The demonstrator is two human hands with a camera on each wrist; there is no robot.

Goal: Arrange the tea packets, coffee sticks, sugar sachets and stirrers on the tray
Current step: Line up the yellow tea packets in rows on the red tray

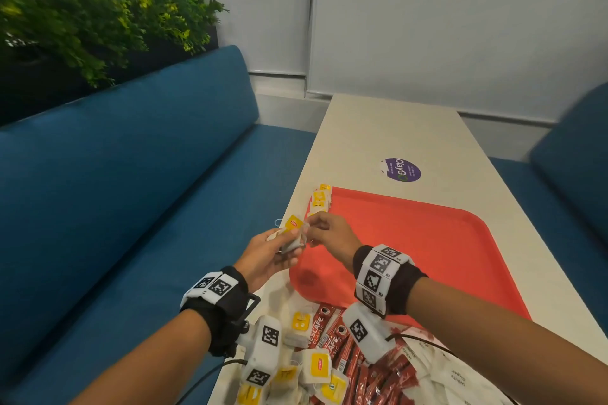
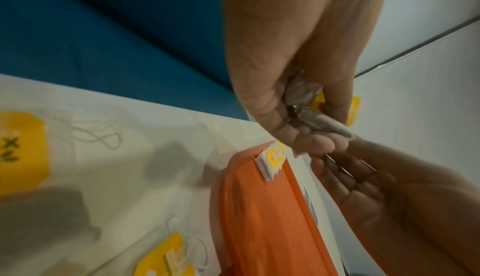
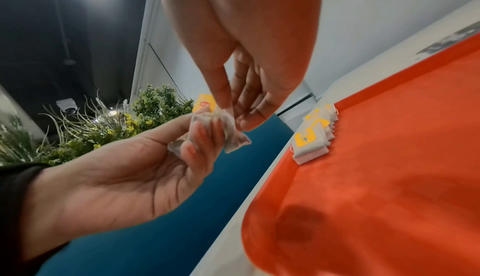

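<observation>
Both hands meet above the table's left edge, just left of the red tray [image 1: 427, 240]. My left hand [image 1: 279, 250] holds tea bags [image 3: 215, 132] with yellow tags [image 1: 293, 223] in its curled fingers. My right hand [image 1: 320, 227] pinches one of those tea bags [image 2: 327, 124] with thumb and fingertips. A row of tea bags [image 1: 319, 199] lies along the tray's far left edge, and the same row of tea bags [image 3: 315, 134] shows in the right wrist view. Loose tea bags [image 1: 316, 365], red coffee sticks [image 1: 332, 329] and white sugar sachets [image 1: 450, 375] lie heaped near me.
The white table [image 1: 411, 135] runs away from me between two blue benches [image 1: 131, 191]. A purple round sticker [image 1: 402, 169] sits beyond the tray. Plants [image 1: 82, 16] stand behind the left bench. Most of the tray floor is bare.
</observation>
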